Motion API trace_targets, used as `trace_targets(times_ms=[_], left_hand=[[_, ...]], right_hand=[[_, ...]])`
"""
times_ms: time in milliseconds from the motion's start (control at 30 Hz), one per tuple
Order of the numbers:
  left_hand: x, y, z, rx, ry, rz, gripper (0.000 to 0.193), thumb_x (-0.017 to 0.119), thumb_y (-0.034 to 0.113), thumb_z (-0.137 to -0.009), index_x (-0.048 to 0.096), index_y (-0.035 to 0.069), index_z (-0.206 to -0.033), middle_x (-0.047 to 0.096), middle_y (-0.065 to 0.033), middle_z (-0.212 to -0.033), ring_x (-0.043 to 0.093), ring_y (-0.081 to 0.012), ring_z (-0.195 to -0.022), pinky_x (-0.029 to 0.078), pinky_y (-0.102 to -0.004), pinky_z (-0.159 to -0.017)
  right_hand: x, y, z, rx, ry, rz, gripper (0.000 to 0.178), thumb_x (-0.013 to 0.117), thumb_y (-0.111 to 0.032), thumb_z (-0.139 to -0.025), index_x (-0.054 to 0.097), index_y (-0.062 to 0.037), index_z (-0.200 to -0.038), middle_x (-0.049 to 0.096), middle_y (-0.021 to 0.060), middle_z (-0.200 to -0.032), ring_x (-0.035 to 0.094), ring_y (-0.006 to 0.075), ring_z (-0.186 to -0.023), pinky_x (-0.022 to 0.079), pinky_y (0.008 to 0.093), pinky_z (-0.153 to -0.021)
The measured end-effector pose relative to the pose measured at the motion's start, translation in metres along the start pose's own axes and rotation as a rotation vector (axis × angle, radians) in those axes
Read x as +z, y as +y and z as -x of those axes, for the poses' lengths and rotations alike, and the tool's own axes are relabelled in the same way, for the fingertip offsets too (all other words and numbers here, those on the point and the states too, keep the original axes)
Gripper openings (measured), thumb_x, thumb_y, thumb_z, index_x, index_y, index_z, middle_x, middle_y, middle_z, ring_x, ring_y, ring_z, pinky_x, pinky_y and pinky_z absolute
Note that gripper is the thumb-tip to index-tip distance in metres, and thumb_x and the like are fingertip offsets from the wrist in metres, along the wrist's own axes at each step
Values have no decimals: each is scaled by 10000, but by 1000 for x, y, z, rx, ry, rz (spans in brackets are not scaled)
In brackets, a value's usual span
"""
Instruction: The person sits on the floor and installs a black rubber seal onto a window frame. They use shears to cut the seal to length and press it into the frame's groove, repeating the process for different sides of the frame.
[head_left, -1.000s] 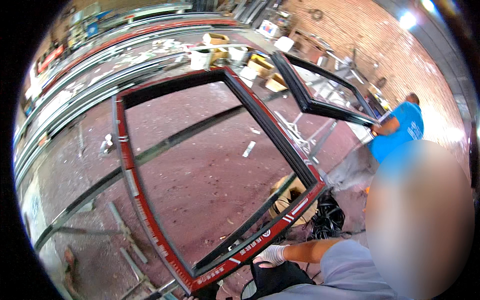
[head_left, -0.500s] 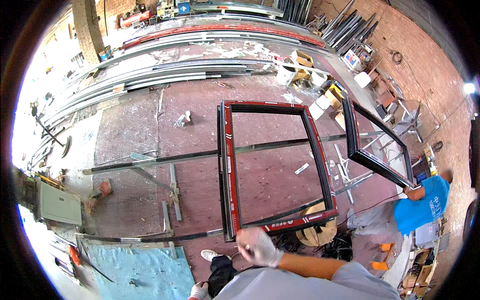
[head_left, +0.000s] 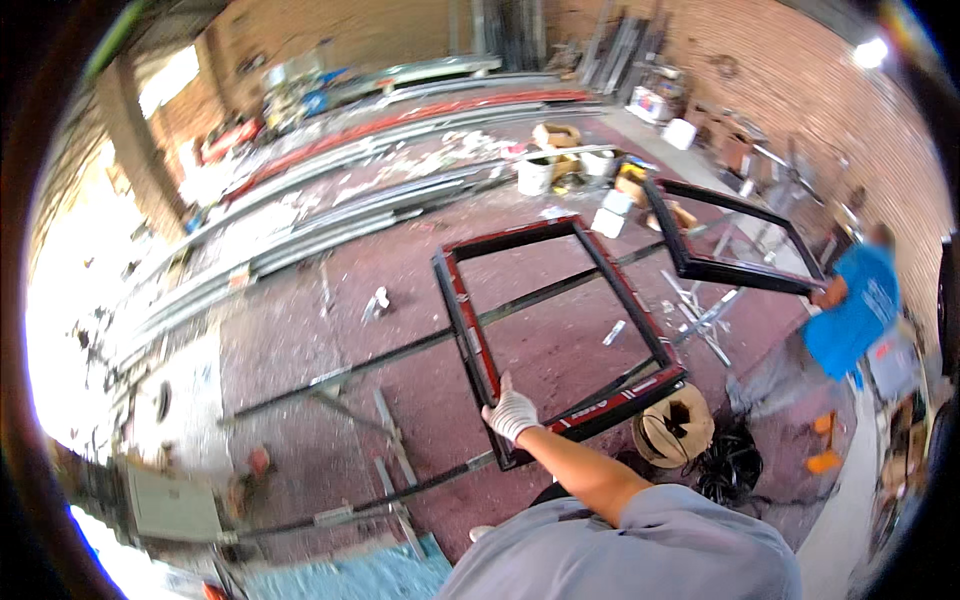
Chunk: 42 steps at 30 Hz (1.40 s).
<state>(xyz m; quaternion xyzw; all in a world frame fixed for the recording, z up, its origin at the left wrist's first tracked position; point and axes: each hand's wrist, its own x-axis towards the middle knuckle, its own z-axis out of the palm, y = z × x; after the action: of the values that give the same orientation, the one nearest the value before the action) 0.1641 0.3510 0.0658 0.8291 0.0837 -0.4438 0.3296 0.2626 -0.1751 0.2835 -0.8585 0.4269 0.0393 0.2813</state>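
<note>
My right hand [head_left: 512, 412], in a white knitted glove, grips the left bar of a rectangular window frame [head_left: 630, 395] near its close corner, thumb pointing up along the bar. The frame is black with red protective film and lies across two long dark rails [head_left: 350, 367]. Its middle is open, with the reddish floor visible through it. My left hand is out of the picture.
At the right, a person in a blue shirt [head_left: 855, 310] holds a second black frame [head_left: 745, 270]. A cardboard spool [head_left: 675, 430] and black cable coils [head_left: 730, 465] lie beside me. Metal profiles [head_left: 330, 235] are stacked beyond the rails. Blue sheeting [head_left: 350, 575] lies at lower left.
My right hand has moved from just off the near corner onto the frame's left bar and closed there. My left hand has left the picture. The view has turned and tilted.
</note>
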Motion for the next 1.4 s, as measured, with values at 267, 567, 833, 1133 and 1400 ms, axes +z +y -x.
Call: trace_targets(times_ms=[267,567,833,1133,1400], left_hand=[[-52,47,-36,109,-14,-24,375,647,356,-982,736,62,-1196,761,-124,-1026,690,-191,-966,530,-345,-889],[-90,34,-30,89,37,54,365,645,358,-977,746,69,-1175,765,-132,-1023,701,-201,-968,532,-345,-890],[-65,2,-12,-64,66,78,357,643,360,-973,754,75,-1157,768,-140,-1020,710,-209,-969,534,-344,-891],[-53,-21,-20,-75,139,60,349,641,363,-968,763,82,-1136,772,-149,-1016,721,-218,-971,535,-343,-892],[-77,96,30,-25,349,418,357,637,322,-975,751,27,-1141,780,-131,-1019,711,-173,-917,536,-302,-836]], right_hand=[[-9,8,15,75,107,-36,998,715,-413,-857,173,-30,-1602,723,250,-1095,705,404,-1033,553,491,-916],[-53,50,11,177,192,52,950,717,-424,-839,255,-22,-1565,713,272,-1134,693,408,-1079,534,478,-961],[-70,114,-1,220,296,101,831,741,-481,-802,503,10,-1428,704,291,-1135,676,427,-1100,528,484,-972],[-60,75,-62,-266,593,283,700,750,-360,-818,511,2,-1366,566,264,-1273,562,452,-1165,464,541,-1009],[42,-92,-104,-707,-276,142,506,696,-348,-902,648,-4,-1270,644,245,-1297,605,399,-1218,469,471,-1053]])
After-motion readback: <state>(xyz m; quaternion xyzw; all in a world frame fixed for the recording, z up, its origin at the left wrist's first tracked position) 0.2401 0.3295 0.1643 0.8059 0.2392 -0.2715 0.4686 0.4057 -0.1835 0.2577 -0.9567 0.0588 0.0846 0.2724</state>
